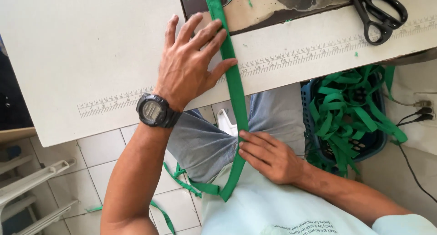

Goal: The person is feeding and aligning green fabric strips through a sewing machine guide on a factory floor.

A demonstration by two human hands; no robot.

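Observation:
A long green fabric strip (235, 87) runs from the sewing machine's plate (255, 7) at the top, over the table edge and down to my lap. My left hand (191, 62), with a dark digital watch on its wrist, lies flat on the white table (82, 53), its fingertips pressing against the strip's left edge. Below the table, my right hand (268, 155) pinches the strip against my body, fingers closed on it. Past my right hand the strip folds back and trails toward the floor.
Black scissors (380, 16) lie at the table's top right. A ruler scale (296, 53) is printed along the table's front edge. A blue basket (309, 91) full of green strips stands at the right by my leg. Cables run at far right; white plastic furniture at lower left.

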